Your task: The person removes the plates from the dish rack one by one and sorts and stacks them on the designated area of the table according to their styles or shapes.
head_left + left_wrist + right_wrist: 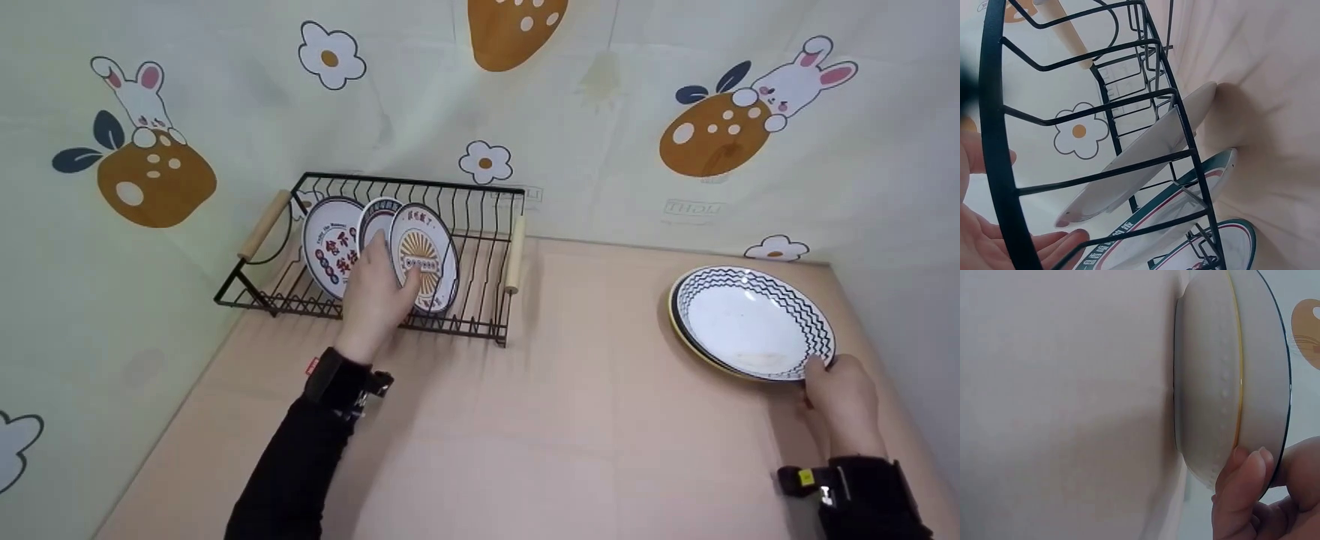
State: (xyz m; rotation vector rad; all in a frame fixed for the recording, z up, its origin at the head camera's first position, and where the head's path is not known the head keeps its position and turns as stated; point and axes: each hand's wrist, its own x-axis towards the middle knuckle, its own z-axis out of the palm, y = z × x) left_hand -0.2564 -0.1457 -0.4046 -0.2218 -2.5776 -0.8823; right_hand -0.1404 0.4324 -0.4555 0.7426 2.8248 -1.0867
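Fingers of the left hand point(373, 289) steady the sunburst plate point(424, 257) in the rack point(491, 225) — right hand point(840, 390) pinches the zigzag plate point(752, 321); lifting follows, probably.

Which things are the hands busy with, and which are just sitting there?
Busy with:
- sun plate, touched by the left hand in the black rack
- zigzag plate, its rim pinched by the right hand, atop a yellow-rimmed plate

Just sitting there:
- two other plates standing in the rack
- bunny curtain
- pink table
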